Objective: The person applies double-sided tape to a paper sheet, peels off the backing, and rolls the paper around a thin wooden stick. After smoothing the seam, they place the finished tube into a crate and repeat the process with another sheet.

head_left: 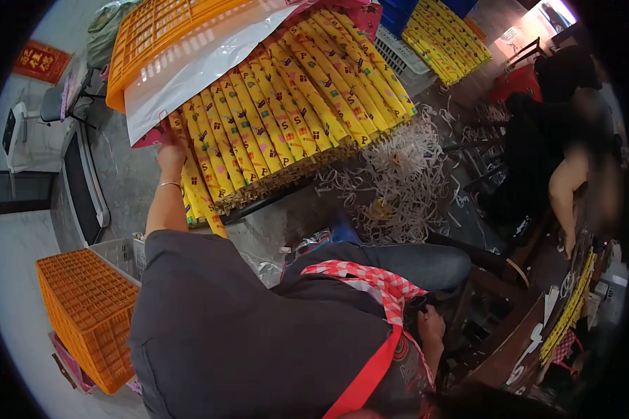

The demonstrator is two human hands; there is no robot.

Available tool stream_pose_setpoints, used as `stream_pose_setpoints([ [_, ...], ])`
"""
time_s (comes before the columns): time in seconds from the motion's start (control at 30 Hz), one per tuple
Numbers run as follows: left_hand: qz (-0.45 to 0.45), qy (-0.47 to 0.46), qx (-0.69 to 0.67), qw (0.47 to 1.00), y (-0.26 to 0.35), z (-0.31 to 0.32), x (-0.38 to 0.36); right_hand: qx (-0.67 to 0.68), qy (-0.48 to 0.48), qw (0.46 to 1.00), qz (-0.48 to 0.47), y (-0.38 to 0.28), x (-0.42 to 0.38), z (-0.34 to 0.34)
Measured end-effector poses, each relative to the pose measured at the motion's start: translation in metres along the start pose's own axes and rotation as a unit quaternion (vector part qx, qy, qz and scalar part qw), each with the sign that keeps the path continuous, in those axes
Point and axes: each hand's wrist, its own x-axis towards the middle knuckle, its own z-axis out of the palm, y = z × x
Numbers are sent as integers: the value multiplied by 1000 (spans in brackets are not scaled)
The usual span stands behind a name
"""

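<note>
My left hand (170, 152) reaches to the near-left end of a wide row of yellow printed paper strips (272, 115), long and folded, with letters and gift boxes on them. Its fingers are closed at the corner of a white plastic sheet (189, 80) with a pink underside, which lies over the strips' far ends. One yellow strip hangs lower beside my wrist. My right hand (432, 325) is low by my lap, near the red checked apron (356, 271). Its fingers are curled, and what they hold, if anything, is hidden.
An orange crate (140, 49) stands behind the sheet, another orange crate (91, 314) at lower left. White paper trimmings (412, 181) are heaped beside the strips. More yellow strips (447, 42) lie at the back. A co-worker (566, 140) sits at right by a dark table (517, 332).
</note>
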Motion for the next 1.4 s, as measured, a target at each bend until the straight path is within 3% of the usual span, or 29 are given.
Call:
stream_pose_setpoints([
  [0.07,-148,8,-97,984,11,14,-7,3,11,1000,0,-1,-1,5],
  [0.2,-162,30,-157,974,16,13,1,8,10,1000,-7,-1,-6,4],
  [0.27,-220,25,-119,968,24,7,22,17,26,999,-20,4,-4,8],
  [0.3,-142,82,-176,971,1,33,34,23,44,998,-33,5,-7,12],
  [0.37,-159,59,-124,978,22,21,33,36,49,998,-15,-4,-12,8],
  [0.43,-163,60,-63,983,-4,53,66,47,48,998,-2,-7,-14,15],
  [0.5,-93,-14,100,990,-9,52,77,28,108,993,-43,-1,-13,30],
  [0.53,-84,-16,100,991,4,41,75,32,107,993,-35,-2,-16,31],
  [0.6,-250,-13,19,968,60,1,53,36,125,989,-66,-8,-20,29],
  [0.63,-240,176,79,951,87,3,35,40,126,989,-61,-9,-20,29],
  [0.7,-148,61,-27,987,145,-21,32,48,70,996,-18,-11,-20,32],
  [0.73,96,265,-46,958,122,42,59,53,68,996,-12,-9,-20,37],
  [0.8,90,115,-89,985,190,50,65,32,16,999,11,-4,-18,49],
  [0.87,142,2,-158,977,272,3,43,51,20,998,20,-6,-23,42],
  [0.97,93,67,-116,987,296,63,112,64,13,997,39,-10,-29,36],
  [1.0,45,0,-88,995,299,72,146,55,2,997,48,-11,-29,36],
  [1.03,37,-4,-106,994,301,73,159,60,3,997,53,-9,-29,43],
  [1.1,34,-7,-123,992,304,69,177,128,150,979,-41,-3,-34,66],
  [1.13,24,-58,-144,988,303,66,185,132,152,979,-38,-2,-33,72],
  [1.2,1,-159,-184,970,301,58,198,16,47,999,-13,0,-28,83],
  [1.27,-16,-163,-162,973,307,49,203,45,48,998,-4,0,-26,86],
  [1.33,-68,-241,-111,962,314,36,201,70,46,996,3,-7,-24,69],
  [1.4,-49,-191,-103,975,320,38,192,86,77,993,-41,-19,-29,39],
])
